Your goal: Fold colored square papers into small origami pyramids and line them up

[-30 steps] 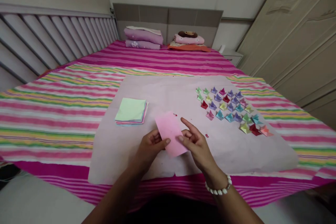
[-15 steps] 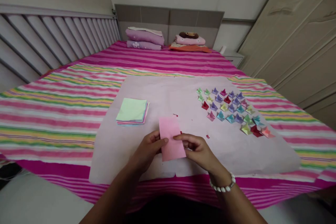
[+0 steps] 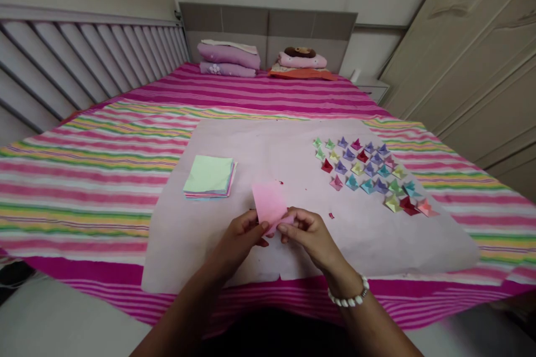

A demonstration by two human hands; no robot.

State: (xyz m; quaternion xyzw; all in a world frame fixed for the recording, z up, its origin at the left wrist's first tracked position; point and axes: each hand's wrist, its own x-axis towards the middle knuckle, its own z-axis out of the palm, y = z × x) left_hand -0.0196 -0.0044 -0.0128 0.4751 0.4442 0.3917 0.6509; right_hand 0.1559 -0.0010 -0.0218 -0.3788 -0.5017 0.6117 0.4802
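Observation:
Both my hands hold one pink sheet of paper [image 3: 268, 202] just above a large pale paper mat [image 3: 259, 145] spread on the bed. My left hand [image 3: 245, 234] pinches the sheet's lower left edge. My right hand [image 3: 307, 233] pinches its lower right corner, fingers closed, with a white bead bracelet on the wrist. The sheet's lower part is bent up between the fingers. A stack of square coloured papers [image 3: 209, 177], pale green on top, lies to the left. Several small folded paper shapes [image 3: 368, 173] in many colours sit in rows to the right.
The bed has a pink striped cover [image 3: 96, 178]. Folded purple bedding [image 3: 228, 58] and a pink pillow [image 3: 302, 61] lie at the headboard. A slatted rail [image 3: 84, 61] runs along the left, wardrobe doors [image 3: 473, 50] stand at the right. Tiny red scraps [image 3: 330, 215] dot the mat.
The pink sheet lay long and flat between my hands; now its lower half is turned up and both hands pinch it closer together.

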